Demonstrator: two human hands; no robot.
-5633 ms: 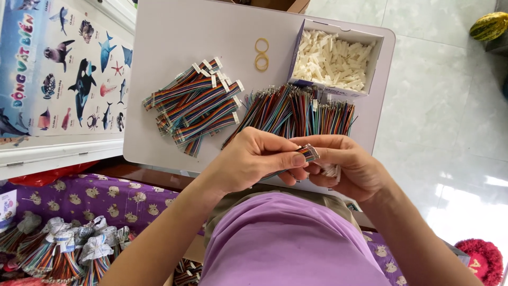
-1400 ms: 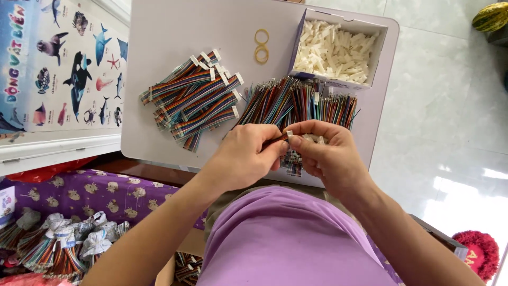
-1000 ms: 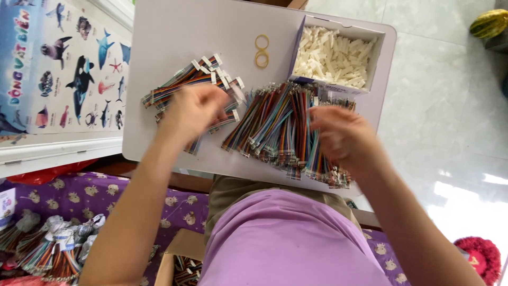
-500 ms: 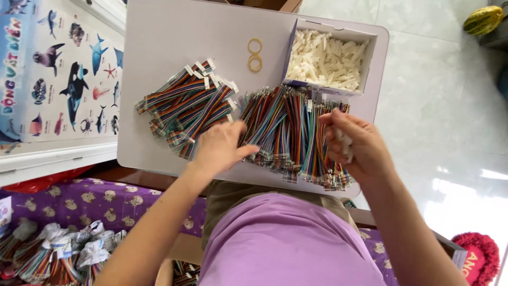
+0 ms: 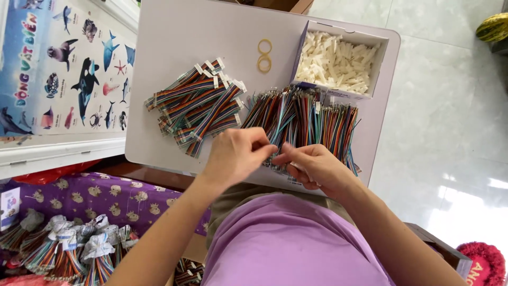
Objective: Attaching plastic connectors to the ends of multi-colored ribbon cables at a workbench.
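My left hand (image 5: 237, 158) and my right hand (image 5: 313, 168) meet fingertip to fingertip at the near edge of a spread of loose rainbow-coloured wires (image 5: 312, 114). Both pinch the near ends of some of these wires. Whether my right hand also holds a small white part is hidden by its fingers. Left of the hands lies a pile of finished wire pieces with white connectors (image 5: 197, 106). An open box of white plastic connectors (image 5: 338, 61) stands behind the loose wires. Everything rests on a white board (image 5: 174, 37).
Two yellow rubber bands (image 5: 264, 55) lie on the board beside the box. A sea-animal poster (image 5: 63, 74) is at the left. Tied wire bundles (image 5: 69, 249) lie at the lower left by a purple patterned cloth (image 5: 111, 197). Tiled floor (image 5: 450, 122) is at the right.
My left hand has come back from the finished pile on the left. My right hand has slid down off the loose wires, and both hands now pinch together at the spread's near edge.
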